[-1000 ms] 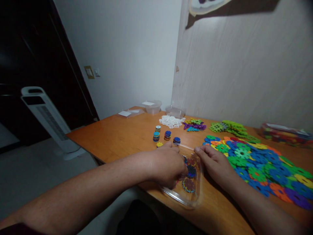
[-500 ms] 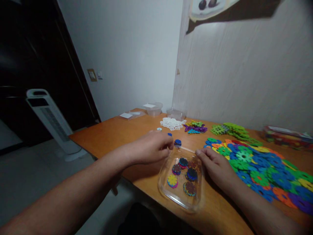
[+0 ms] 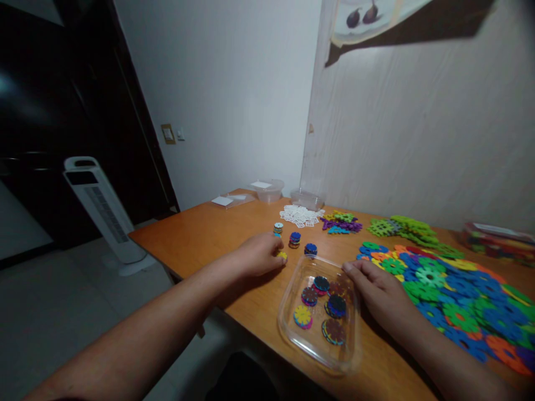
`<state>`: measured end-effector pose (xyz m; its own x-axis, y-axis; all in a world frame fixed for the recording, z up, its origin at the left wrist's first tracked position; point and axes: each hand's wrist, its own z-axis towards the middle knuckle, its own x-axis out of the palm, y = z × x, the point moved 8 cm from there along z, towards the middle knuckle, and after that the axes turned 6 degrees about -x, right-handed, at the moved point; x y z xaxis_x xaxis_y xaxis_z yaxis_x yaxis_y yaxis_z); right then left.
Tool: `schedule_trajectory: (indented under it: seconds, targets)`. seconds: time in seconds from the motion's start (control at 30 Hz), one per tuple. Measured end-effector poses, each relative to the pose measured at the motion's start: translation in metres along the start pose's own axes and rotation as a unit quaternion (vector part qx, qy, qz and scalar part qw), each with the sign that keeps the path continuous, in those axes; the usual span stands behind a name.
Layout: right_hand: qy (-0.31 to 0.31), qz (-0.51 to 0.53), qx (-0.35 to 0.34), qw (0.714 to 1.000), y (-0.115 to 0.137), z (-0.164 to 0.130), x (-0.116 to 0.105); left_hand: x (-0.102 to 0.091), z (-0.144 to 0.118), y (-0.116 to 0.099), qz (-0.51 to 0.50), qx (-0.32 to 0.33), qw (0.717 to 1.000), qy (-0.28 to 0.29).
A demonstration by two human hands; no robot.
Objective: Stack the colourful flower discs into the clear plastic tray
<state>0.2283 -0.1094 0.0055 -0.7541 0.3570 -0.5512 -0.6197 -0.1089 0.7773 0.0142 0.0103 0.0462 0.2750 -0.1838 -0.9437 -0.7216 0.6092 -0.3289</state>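
A clear plastic box (image 3: 288, 334) stands near the table's front edge, with several short stacks of notched plastic discs (image 3: 333, 331) inside, topped in brown, black and yellow. My right hand (image 3: 370, 281) pinches its far right rim between thumb and fingers. Left of the box, my left hand (image 3: 261, 255) is down at the table, thumb and fingers closed around a yellow-topped disc stack (image 3: 283, 257), partly hidden by the fingers. Just beyond stand a blue-topped stack (image 3: 295, 239), another blue-topped stack (image 3: 310, 249) and a white-topped stack (image 3: 278, 228).
A large spread of colourful snowflake discs (image 3: 460, 289) covers the table's right side. White lattice pieces (image 3: 301, 215), purple and yellow pieces (image 3: 340, 221) and green pieces (image 3: 401, 228) lie farther back. Clear tubs (image 3: 270, 192) stand by the wall. A tower fan (image 3: 102, 214) is on the floor at left.
My left hand has moved from the box's far left corner out to the disc stacks on the table. My right hand stays on the rim. The whole view has shifted slightly.
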Motion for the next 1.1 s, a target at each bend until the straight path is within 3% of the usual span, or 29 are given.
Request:
schedule_trajectory:
  seconds: [0.37, 0.67, 1.1]
  targets:
    - [0.0, 0.013, 0.005, 1.0, 0.0, -0.001, 0.0, 0.011, 0.011, 0.003, 0.018, -0.021, 1.0, 0.007]
    - [-0.006, -0.002, 0.01, 1.0, -0.001, -0.001, -0.002, -0.003, 0.004, 0.004, -0.042, -0.017, 0.999, -0.008]
    - [-0.008, 0.001, 0.0, 1.0, 0.003, -0.001, -0.003, 0.001, 0.007, -0.001, -0.023, -0.014, 1.0, 0.002]
